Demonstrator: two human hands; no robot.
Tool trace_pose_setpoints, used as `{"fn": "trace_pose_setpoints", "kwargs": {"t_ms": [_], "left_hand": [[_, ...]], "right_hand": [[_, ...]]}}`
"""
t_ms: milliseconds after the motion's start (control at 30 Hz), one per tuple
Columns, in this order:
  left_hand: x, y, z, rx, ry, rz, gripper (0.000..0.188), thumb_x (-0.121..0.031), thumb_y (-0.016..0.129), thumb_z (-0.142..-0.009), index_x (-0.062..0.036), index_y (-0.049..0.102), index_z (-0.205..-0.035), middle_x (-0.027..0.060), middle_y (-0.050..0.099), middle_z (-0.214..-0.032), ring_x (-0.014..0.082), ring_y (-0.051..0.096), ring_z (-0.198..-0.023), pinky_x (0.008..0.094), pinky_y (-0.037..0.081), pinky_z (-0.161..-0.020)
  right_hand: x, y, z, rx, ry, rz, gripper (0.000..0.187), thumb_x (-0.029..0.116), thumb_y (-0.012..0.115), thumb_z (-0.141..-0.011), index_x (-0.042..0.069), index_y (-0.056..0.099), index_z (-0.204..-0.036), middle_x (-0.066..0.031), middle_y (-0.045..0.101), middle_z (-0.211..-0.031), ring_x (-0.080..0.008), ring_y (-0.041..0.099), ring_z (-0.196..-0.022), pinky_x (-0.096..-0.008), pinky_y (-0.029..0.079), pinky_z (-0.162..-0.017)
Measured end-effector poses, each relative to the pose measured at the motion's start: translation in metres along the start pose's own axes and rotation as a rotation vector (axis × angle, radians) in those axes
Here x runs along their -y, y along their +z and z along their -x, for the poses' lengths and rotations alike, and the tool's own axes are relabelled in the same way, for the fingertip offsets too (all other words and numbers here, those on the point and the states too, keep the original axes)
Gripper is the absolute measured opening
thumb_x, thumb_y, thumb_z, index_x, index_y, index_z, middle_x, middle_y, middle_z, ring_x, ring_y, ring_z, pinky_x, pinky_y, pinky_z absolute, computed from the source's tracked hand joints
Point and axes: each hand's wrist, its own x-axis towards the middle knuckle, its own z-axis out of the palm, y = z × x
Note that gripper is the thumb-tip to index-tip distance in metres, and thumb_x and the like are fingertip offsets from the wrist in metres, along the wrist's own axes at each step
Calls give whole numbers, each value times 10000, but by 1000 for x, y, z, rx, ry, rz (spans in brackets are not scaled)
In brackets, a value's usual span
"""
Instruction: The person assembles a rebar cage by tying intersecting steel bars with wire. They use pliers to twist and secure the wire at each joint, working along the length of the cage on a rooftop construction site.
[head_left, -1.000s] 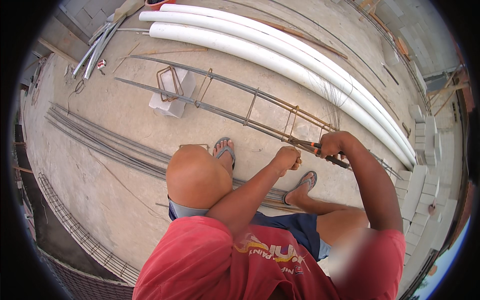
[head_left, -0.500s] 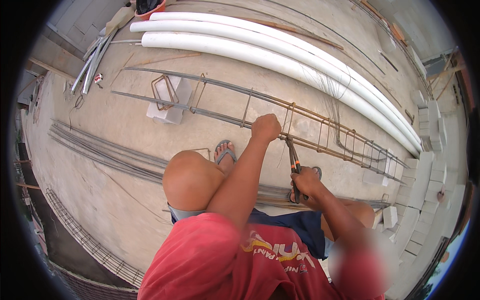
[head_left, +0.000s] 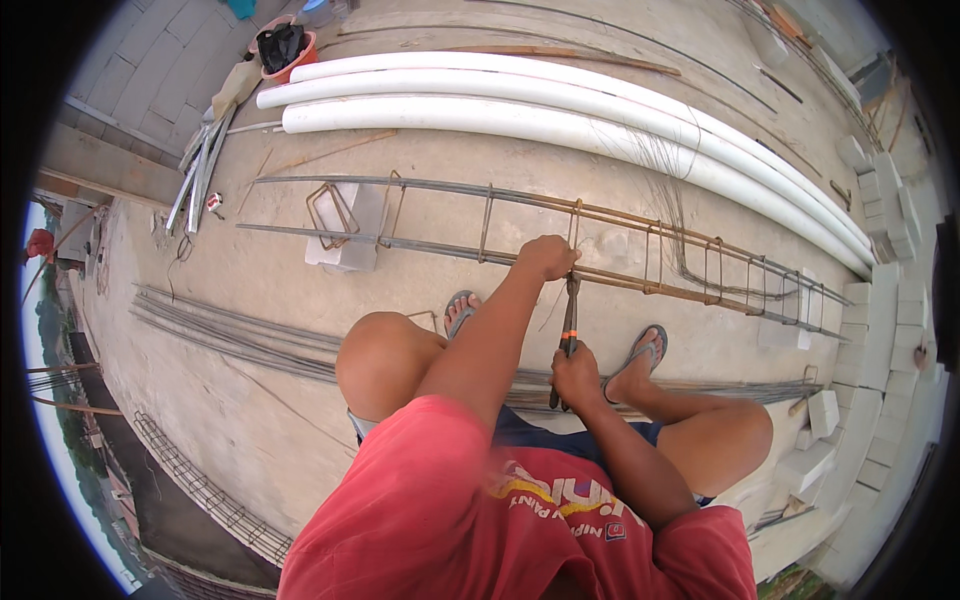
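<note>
A long rebar cage (head_left: 640,285), made of thin bars with square stirrups, lies across in front of me. My left hand (head_left: 547,258) is closed over its near bar beside a rusty stirrup (head_left: 576,222); the fist hides the bar there. My right hand (head_left: 577,375) is wrapped round the handles of dark end-cutting pincers (head_left: 570,315) with orange bands. Their jaws point up to the near bar, right beside my left fingers. A thin wire (head_left: 551,305) hangs below that spot. Two loose stirrups (head_left: 332,212) rest on a pale block (head_left: 348,250) under the cage's left end.
White pipes (head_left: 480,115) lie beyond the cage, with a bundle of thin wires (head_left: 672,190) draped over pipes and cage. Loose rebars (head_left: 240,335) run along the floor by my feet. Pale blocks (head_left: 875,330) are stacked at right. An orange bucket (head_left: 300,60) stands far left.
My right hand has swung left with the pincers, which now stand more upright with their handles closer together. My left hand stays at the near bar. The whole view has shifted slightly.
</note>
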Motion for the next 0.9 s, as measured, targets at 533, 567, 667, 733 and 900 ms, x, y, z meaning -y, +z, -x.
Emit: {"fn": "trace_pose_setpoints", "kwargs": {"t_ms": [533, 567, 667, 733, 900], "left_hand": [[2, 27, 9, -264, 60, 65, 343, -328, 476, -936, -54, 673, -994, 168, 675, -1055, 341, 628, -1006, 467, 477, -873], [2, 31, 15, -384, 71, 183, 304, -290, 495, -927, -45, 668, -977, 172, 676, -1035, 341, 630, -984, 471, 476, -859], [-7, 40, 45, -672, 10, 338, 211, -195, 541, -891, -19, 650, -932, 182, 674, -960, 354, 626, -907, 483, 472, -819], [-2, 37, 54, -773, 53, 232, 197, -178, 558, -876, -12, 647, -935, 185, 673, -946, 361, 624, -904, 471, 473, -813], [19, 20, 47, -650, 289, -212, 241, -158, 564, -835, -22, 668, -1004, 178, 677, -1000, 361, 623, -975, 440, 477, -860]], "right_hand": [[-46, 34, -22, -222, -213, -49, 261, 196, 540, -935, -38, 534, -1051, -239, 613, -783, -412, 622, -736, -473, 470, -690], [-42, 27, -21, -184, -186, -70, 276, 204, 557, -930, -38, 542, -1061, -238, 620, -803, -399, 633, -741, -465, 482, -696], [-42, 9, -19, 83, -38, -320, 289, 234, 616, -910, -23, 571, -1037, -177, 625, -812, -296, 649, -713, -424, 514, -668], [-36, 0, -12, 273, 65, -536, 281, 248, 647, -901, -4, 587, -1012, -122, 614, -801, -223, 644, -696, -393, 530, -637], [-7, -18, 6, 487, 210, -906, 237, 256, 672, -904, 34, 597, -939, -65, 602, -788, -193, 628, -669, -369, 565, -607]]}}
